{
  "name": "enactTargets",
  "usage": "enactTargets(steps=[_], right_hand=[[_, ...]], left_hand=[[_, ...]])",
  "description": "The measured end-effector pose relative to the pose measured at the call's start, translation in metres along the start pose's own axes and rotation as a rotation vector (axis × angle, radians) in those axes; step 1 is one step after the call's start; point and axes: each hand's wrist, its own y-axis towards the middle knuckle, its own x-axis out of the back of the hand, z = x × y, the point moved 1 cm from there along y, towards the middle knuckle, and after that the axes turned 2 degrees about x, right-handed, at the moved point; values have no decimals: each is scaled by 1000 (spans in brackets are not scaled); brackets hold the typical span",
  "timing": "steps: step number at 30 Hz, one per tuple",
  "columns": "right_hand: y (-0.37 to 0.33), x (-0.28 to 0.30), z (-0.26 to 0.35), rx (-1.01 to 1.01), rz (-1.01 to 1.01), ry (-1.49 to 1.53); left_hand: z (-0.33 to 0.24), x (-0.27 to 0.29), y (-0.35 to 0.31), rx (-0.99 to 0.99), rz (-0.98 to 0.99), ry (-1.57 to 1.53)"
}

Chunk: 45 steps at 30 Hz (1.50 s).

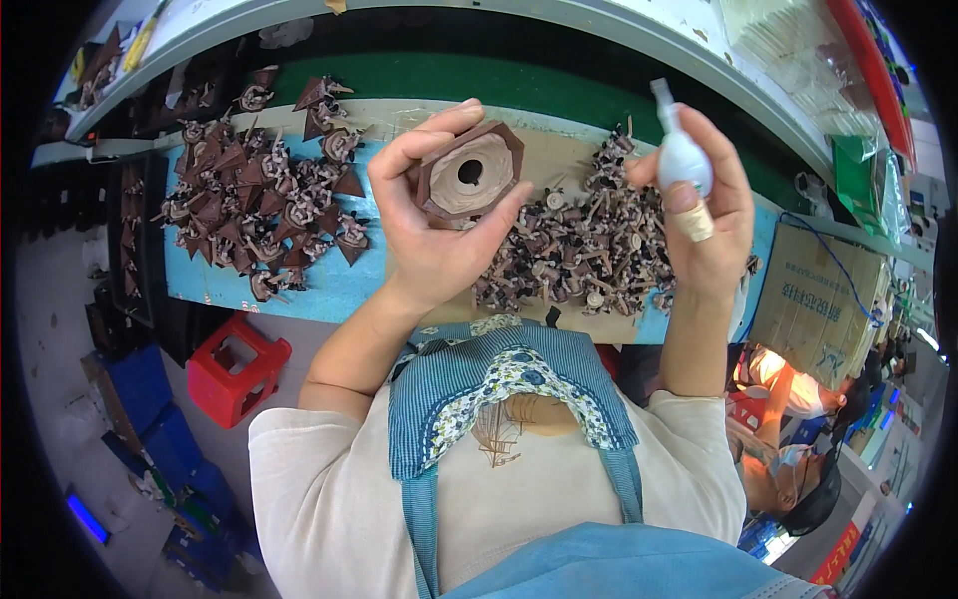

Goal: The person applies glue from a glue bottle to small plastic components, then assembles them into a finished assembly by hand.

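Note:
My left hand (427,205) is wrapped around a dark brown, many-sided hollow piece (501,160). Its paler, rough inner face has a dark hole in the middle and is turned upward. To the right, my right hand (720,215) grips a small white squeeze bottle (683,158) between thumb and fingers. The bottle's thin nozzle points up and away, apart from the brown piece. A beige wrap (699,222) sits around my right thumb. Under and between my hands lies a heap of small brown-and-beige figurines (574,250) on the table.
Another heap of figurines with dark brown pointed parts (244,200) covers the left of the blue table (190,285). A cardboard box (813,299) stands at the right end, a red stool (238,369) on the floor at left. A shelf edge (589,15) spans the far side. Co-workers (788,399) are at right.

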Motion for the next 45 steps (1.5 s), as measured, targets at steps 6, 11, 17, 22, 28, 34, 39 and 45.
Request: enactTargets(steps=[6,11,17,22,28,34,39,45], right_hand=[[67,31,-2,183,-160,-60],[123,56,-31,337,-328,-353],[141,44,-32,229,-434,-684],[111,29,-41,498,-512,-929],[2,45,-118,174,-115,-1077],[-65,61,-218,-239,466,-1079],[-65,64,-227,-141,420,-1150],[-47,40,-135,-84,248,-889]], left_hand=[[9,-13,6,291,-54,-606],[4,-15,3,537,41,-818],[-4,-12,-3,773,135,-685],[1,-6,-17,790,168,-493],[14,8,-31,668,206,-281],[19,0,-35,734,223,-177],[20,-11,-40,709,228,27],[26,-9,-50,752,200,-4]])
